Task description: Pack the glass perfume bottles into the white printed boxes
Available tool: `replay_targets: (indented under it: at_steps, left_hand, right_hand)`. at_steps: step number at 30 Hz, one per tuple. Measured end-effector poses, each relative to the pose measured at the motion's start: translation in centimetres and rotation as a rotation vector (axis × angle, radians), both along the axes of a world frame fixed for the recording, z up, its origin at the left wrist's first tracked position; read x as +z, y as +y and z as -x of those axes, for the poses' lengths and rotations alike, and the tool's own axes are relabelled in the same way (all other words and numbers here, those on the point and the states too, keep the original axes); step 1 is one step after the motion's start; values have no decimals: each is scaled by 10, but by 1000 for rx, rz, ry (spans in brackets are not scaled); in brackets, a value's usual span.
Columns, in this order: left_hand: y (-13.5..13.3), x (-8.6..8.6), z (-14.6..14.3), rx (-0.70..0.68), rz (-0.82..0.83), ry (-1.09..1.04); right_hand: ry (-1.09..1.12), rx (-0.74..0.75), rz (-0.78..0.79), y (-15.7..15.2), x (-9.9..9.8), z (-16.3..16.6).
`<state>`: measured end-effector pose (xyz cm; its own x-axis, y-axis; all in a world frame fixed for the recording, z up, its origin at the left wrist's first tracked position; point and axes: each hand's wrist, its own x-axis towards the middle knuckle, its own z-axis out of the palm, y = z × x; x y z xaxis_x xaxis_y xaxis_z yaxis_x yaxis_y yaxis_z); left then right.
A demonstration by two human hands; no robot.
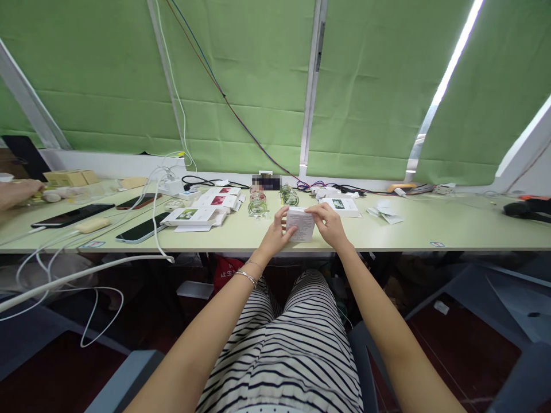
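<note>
Here, from the left, smartphones (73, 215) and picture-printed white cartons (189, 215) lie on the pale table (232, 238), then small glass jars (257, 206). The left hand (276, 235) grips a text-printed white box (302, 226) by its left side, near the table's front edge; the right hand (330, 225) has fingertips at its top right corner, whether pinching I cannot tell. Farther right lie paper slips (385, 212).

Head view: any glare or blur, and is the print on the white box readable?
In the head view: a bright slit of light glares between the green blinds; print on the white box is too small to read; a pixelated patch hides detail at the table's back; the other person's hand looks soft.
</note>
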<state>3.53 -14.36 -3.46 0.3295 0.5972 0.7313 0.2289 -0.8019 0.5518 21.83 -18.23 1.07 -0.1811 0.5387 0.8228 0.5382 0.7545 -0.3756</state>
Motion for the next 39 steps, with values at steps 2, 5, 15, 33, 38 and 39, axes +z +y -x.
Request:
replay_targets:
  at_steps: [2, 5, 15, 33, 38, 39]
  left_hand:
    - [-1, 1, 0, 14, 16, 6]
    - [-1, 3, 0, 19, 73, -1]
    - [5, 7, -1, -63, 306, -64]
    - [13, 6, 4, -33, 541, -82]
    - [17, 4, 3, -33, 517, -68]
    - [17, 3, 3, -37, 515, -69]
  right_hand:
    - [3, 11, 11, 0, 0, 0]
    - [28, 40, 98, 4, -6, 0]
    - [36, 134, 532, 28, -44, -1]
    - [227, -517, 653, 33, -51, -151]
    - [251, -843, 654, 20, -49, -169]
    - [255, -904, 660, 18, -48, -168]
